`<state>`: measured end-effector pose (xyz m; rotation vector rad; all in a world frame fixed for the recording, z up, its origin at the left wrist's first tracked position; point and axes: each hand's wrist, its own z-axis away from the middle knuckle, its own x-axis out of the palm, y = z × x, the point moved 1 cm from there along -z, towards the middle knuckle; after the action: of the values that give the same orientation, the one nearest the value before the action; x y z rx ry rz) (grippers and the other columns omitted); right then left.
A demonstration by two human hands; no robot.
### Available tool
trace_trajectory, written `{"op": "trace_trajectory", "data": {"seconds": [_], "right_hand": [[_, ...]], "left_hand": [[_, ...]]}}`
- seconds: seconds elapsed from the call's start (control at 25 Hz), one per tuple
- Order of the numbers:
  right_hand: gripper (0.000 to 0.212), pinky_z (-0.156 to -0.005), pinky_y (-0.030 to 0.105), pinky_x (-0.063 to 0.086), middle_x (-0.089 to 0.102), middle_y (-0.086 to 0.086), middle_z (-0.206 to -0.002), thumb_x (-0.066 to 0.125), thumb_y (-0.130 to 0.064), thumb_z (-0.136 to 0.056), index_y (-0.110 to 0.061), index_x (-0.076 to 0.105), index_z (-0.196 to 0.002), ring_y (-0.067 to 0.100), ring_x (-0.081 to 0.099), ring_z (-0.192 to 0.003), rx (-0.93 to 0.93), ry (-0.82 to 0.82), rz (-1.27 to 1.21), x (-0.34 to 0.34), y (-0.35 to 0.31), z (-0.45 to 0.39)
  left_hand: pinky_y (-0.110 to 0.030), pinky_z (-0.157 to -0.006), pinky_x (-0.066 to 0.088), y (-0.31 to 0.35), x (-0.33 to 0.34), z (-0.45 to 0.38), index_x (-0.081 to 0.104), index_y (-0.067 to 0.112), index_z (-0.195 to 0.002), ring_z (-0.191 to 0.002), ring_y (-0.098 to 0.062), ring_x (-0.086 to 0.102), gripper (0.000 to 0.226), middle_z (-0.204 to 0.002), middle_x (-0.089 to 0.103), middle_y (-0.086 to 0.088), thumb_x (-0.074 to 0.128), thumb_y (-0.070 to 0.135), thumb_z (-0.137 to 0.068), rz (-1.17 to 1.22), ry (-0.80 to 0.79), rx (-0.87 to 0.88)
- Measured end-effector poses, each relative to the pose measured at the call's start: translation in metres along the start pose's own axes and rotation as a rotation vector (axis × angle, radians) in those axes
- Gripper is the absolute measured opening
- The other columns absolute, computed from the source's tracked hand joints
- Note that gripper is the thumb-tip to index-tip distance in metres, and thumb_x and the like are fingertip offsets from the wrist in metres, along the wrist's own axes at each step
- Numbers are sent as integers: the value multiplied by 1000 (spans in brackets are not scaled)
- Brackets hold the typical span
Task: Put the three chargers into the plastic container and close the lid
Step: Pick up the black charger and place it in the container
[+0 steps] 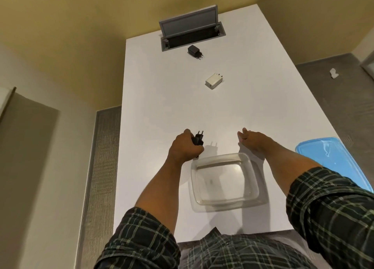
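Left hand (185, 147) grips my first black charger (198, 139) just beside the empty plastic container (224, 180); right hand (250, 139) hovers empty, fingers loose. Next I'd drop it in; 2 chargers wait farther up the table (162, 98).

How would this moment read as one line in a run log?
left hand: holds black charger | right hand: empty | container: empty, open | white charger, second black charger: on table | lid: right

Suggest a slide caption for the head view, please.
Left hand holds a black charger beside the empty clear container; two chargers wait on the table.
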<state>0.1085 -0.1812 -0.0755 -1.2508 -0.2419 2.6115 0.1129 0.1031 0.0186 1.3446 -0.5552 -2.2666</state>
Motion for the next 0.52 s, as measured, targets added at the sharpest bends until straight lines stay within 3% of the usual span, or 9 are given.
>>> {"op": "trace_trajectory", "data": {"seconds": [0.08, 0.24, 0.32, 0.4, 0.52], "right_hand": [[61, -115, 50, 31, 25, 6, -163, 18, -34, -95, -21, 24, -154, 30, 33, -145, 15, 10, -1, 10, 5, 15], [60, -114, 53, 32, 7, 9, -166, 24, -9, -99, -15, 12, -157, 27, 19, -150, -33, 22, -30, 23, 8, 34], [64, -118, 54, 27, -4, 7, -167, 32, -17, -100, -16, 5, -159, 25, 4, -154, -1, -28, -59, 24, 7, 40], [82, -119, 54, 25, -10, 7, -166, 51, -34, -96, -15, 0, -159, 26, -3, -154, -24, -69, -40, 24, 6, 43], [104, -119, 57, 23, -14, 4, -166, 64, -47, -84, -19, -3, -159, 25, -5, -154, -28, -57, -13, 31, 7, 43]], "left_hand": [[-37, -67, 55, 3, 3, 18, 49, 16, -96, -79, -22, 67, 38, -89, 66, 2, 67, 36, -69, -58, -5, 24], [-27, -54, 35, 5, 24, 53, 46, 16, -92, -73, -24, 58, 34, -82, 59, 4, 65, 35, -71, -252, 81, 143], [-26, -52, 31, 5, 39, 70, 45, 17, -93, -66, -24, 53, 33, -78, 56, 5, 64, 34, -71, -274, 132, 200], [-26, -52, 31, 1, 54, 83, 43, 19, -95, -62, -24, 52, 34, -78, 56, 4, 63, 34, -71, -323, 124, 252], [-30, -58, 40, -8, 74, 91, 48, 18, -111, -72, -32, 61, 41, -88, 61, -4, 58, 37, -77, -443, 56, 310]]}}
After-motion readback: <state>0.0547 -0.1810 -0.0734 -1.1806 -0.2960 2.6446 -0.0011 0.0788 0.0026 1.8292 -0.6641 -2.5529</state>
